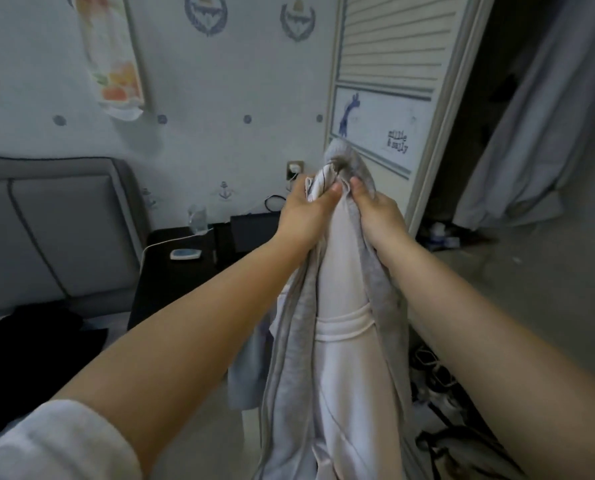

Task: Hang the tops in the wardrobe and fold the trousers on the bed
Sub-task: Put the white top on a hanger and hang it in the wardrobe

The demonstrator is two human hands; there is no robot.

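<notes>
So: both hands up in front of the wardrobe door (389,98), gripping the top end of a bundle of tops (337,341). Left hand (304,213) pinches the white fabric between thumb and fingers; right hand (375,209) is clenched on the grey fabric just beside it, thumbs nearly touching. Bundle hangs straight down between the forearms: white garment in the middle, grey one wrapped around both sides, a thin dark cord at the top. Can't tell if a hanger is inside.

Room, relative to the wardrobe door: it is white, slatted upper panel, lower panel with a blue animal print and the text "millie & sally" (397,142), partly blurred. To its right, the open dark wardrobe interior with a pale garment (531,133) hanging. To its left, a white wall with blue crest and anchor motifs, a floral cloth (112,53) hanging on it, and a wall socket (295,168) with a plug. Lower left of the door, a dark bedside surface (171,271) carrying a glass (197,218) and a small blue-white object (185,254). Further left, a grey padded headboard (57,230) and dark clothing (39,337) on the bed. Below the door, cables and shoes on the floor, blurred.
</notes>
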